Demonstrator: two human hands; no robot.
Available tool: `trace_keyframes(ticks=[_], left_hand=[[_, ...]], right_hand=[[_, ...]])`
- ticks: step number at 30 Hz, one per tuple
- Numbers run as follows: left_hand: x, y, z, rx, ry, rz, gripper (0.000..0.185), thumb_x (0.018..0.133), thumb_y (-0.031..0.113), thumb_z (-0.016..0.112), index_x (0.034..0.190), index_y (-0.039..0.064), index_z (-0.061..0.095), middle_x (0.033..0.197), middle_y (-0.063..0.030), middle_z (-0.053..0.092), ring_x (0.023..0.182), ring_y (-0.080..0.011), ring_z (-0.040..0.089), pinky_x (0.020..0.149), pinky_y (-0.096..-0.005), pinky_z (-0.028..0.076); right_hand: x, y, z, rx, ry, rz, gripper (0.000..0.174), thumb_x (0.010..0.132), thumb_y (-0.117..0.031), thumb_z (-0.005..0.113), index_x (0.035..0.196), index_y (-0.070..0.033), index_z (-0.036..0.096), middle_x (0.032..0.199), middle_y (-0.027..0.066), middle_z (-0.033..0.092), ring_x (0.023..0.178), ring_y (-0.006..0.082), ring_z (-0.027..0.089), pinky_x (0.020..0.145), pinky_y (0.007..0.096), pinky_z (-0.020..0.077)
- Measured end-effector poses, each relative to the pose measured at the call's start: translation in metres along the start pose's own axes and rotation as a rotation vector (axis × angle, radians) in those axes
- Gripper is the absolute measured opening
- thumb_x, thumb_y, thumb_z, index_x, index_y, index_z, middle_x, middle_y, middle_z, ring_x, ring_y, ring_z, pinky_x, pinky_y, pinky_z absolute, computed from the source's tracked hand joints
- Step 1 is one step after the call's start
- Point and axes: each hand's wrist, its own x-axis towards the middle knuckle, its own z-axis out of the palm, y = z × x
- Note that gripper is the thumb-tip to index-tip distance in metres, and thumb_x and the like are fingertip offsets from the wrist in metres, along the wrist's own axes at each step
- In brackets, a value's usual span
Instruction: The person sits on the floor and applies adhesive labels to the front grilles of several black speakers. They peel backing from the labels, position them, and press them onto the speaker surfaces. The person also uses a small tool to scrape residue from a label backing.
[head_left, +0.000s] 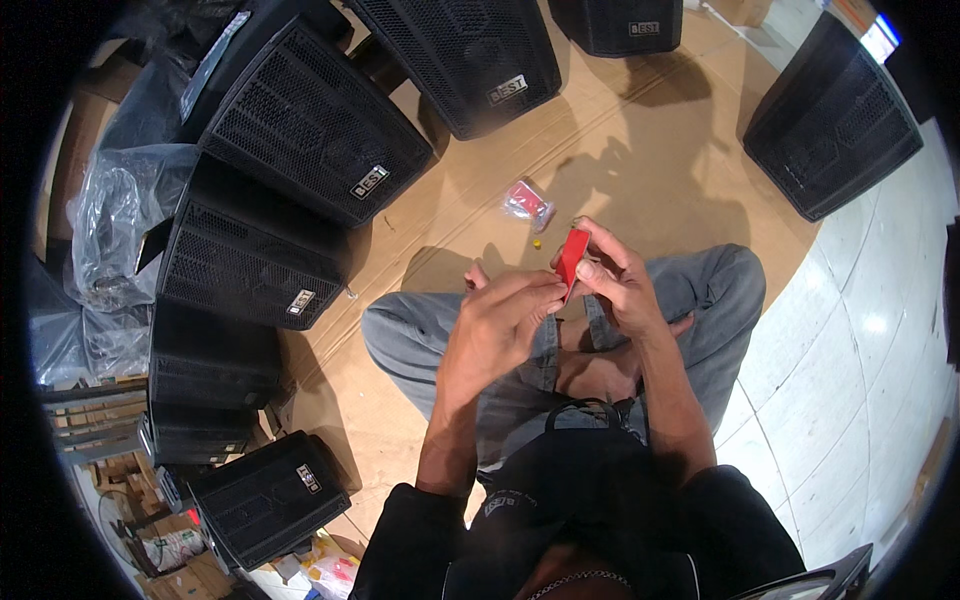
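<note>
Between my two hands is a small flat red piece (574, 259), held upright on edge above my crossed legs. The fingertips of my left hand (499, 322) pinch its lower left edge. My right hand (619, 281) grips it too, with the thumb on the near face and the fingers behind the top. What the piece is made of I cannot tell. Just beyond the hands a clear plastic bag (529, 204) with a red item inside lies on the cardboard sheet (465, 195). A tiny yellow object (537, 244) rests between the bag and my hands.
Black loudspeakers with metal grilles curve around the left and far side, among them one at the left (255, 259) and one at the far middle (480, 60). Another loudspeaker (832, 120) stands at the far right. Clear plastic wrapping (127, 217) bunches behind them. White floor tiles (840, 360) extend on the right.
</note>
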Motion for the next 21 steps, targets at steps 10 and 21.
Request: trace_keyframes(ticks=[10, 21], left_hand=[[-0.005, -0.001, 0.011, -0.024, 0.083, -0.005, 0.008, 0.089, 0.000, 0.069, 0.096, 0.002, 0.072, 0.098, -0.0099, 0.074, 0.089, -0.0249, 0.073, 0.095, -0.0404, 0.051], [-0.003, -0.008, 0.006, -0.007, 0.070, 0.070, 0.015, 0.086, -0.004, 0.069, 0.100, 0.000, 0.069, 0.101, -0.0140, 0.071, 0.093, -0.0305, 0.071, 0.078, -0.0358, 0.056]], right_hand=[[0.001, -0.004, 0.002, -0.035, -0.009, -0.044, 0.063, 0.094, -0.019, 0.070, 0.148, -0.002, 0.043, 0.120, 0.0154, 0.063, 0.103, 0.0219, 0.065, 0.078, 0.0335, 0.0595], [0.001, -0.001, 0.003, -0.041, 0.019, -0.034, 0.065, 0.093, -0.022, 0.071, 0.148, -0.003, 0.044, 0.119, 0.0152, 0.063, 0.103, 0.0223, 0.065, 0.077, 0.0342, 0.0589]])
